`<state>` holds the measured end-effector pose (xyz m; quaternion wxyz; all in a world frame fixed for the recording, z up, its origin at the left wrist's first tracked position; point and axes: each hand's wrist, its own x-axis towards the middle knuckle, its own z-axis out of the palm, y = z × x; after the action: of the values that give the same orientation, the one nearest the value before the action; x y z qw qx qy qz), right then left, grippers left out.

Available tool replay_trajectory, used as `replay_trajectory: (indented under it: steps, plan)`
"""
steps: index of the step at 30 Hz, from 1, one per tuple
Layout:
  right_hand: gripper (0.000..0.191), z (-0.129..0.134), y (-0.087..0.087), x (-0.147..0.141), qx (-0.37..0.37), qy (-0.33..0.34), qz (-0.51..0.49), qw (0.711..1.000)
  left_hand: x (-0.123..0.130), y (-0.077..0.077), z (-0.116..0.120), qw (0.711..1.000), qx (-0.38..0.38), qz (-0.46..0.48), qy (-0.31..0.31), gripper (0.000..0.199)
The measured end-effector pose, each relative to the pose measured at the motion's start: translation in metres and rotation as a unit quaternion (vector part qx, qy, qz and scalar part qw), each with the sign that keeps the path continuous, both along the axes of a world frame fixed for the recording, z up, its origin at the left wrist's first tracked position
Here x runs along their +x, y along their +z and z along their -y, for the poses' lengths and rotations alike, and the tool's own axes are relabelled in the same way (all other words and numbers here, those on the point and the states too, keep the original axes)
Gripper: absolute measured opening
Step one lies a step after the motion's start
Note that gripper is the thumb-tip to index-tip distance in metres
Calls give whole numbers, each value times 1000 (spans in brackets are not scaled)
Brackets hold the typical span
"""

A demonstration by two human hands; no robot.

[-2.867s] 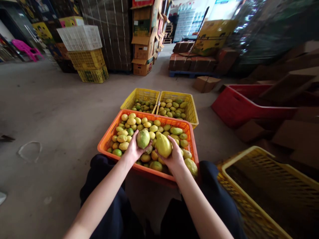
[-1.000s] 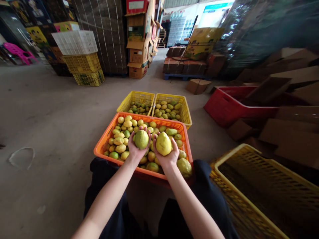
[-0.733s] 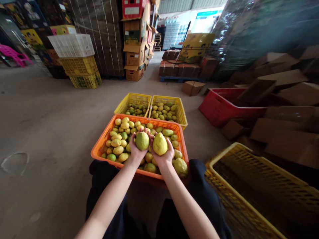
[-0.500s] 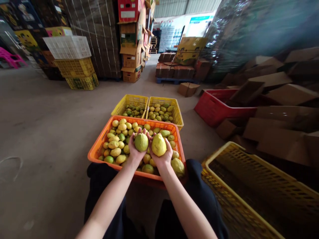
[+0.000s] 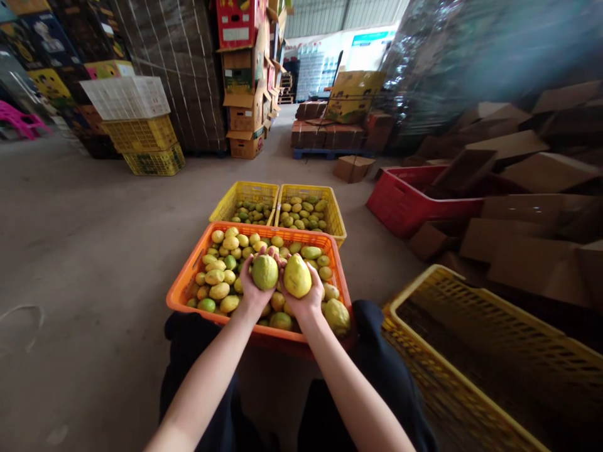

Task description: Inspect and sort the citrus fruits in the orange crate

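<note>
Over an orange crate (image 5: pixel 189 263) full of yellow and green fruits, my two hands are side by side, palms up. My left hand (image 5: pixel 253 295) cups a round green fruit (image 5: pixel 265 272), its fingers curled behind it. In my right hand (image 5: pixel 306 302) rests a larger, paler yellow fruit (image 5: pixel 297 276), narrower at its top. The two fruits are close together with a narrow gap between them. A big bumpy yellow-green fruit (image 5: pixel 336 317) lies in the crate's near right corner.
Two yellow crates (image 5: pixel 220 204) (image 5: pixel 338 216) of fruit stand behind the orange one. A large yellow crate (image 5: pixel 471 333) is at the right, a red crate (image 5: pixel 400 207) with cardboard beyond it. Stacked crates (image 5: pixel 141 133) and boxes (image 5: pixel 245 116) stand farther back.
Both hands, with their fruits, have shifted very slightly left in the view. The background has moved a little as the camera turned. Each hand keeps its fruit.
</note>
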<state>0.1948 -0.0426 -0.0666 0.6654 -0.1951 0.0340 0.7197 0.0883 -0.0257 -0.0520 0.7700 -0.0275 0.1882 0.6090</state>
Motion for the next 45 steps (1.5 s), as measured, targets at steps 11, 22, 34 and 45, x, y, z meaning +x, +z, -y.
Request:
replay_trajectory:
  steps: [11,22,34,45]
  plan:
    - [26,1,2,-2,-7,-6,11,1000,4,4,5,1000,-9,-6,20,40]
    - [23,2,1,-3,10,-6,0,1000,0,-7,0,1000,8,0,-3,38]
    - [17,9,4,14,211,122,69,967,-20,7,6,980,129,-82,-129,52]
    - [30,5,-13,24,287,277,99,912,-32,-16,9,944,202,-109,-236,49]
